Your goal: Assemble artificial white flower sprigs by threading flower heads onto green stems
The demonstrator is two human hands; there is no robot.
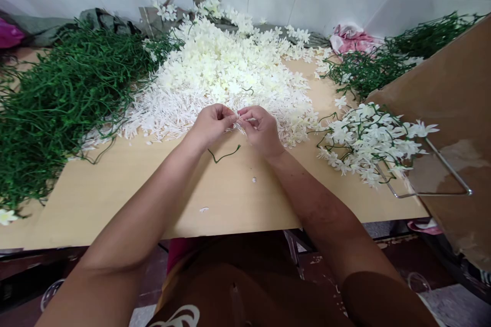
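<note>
My left hand (215,123) and my right hand (261,129) meet at the near edge of the white heap, fingertips pinched together. Between them is a small white flower piece (237,118), mostly covered by the fingers; which hand bears it more I cannot tell. Just below lies a single green stem (224,157), bent in a V on the table. Beyond my hands spreads a pile of cream artificial flowers (226,56), with thin white stick-like pieces (164,107) along its front.
A large heap of green stems (69,92) covers the left side. At right, assembled white flowers on stems (368,138) lie by a bent metal wire frame (433,194) and a leaning cardboard sheet (452,112). More stems (368,69) and a pink-white cloth (353,39) sit behind.
</note>
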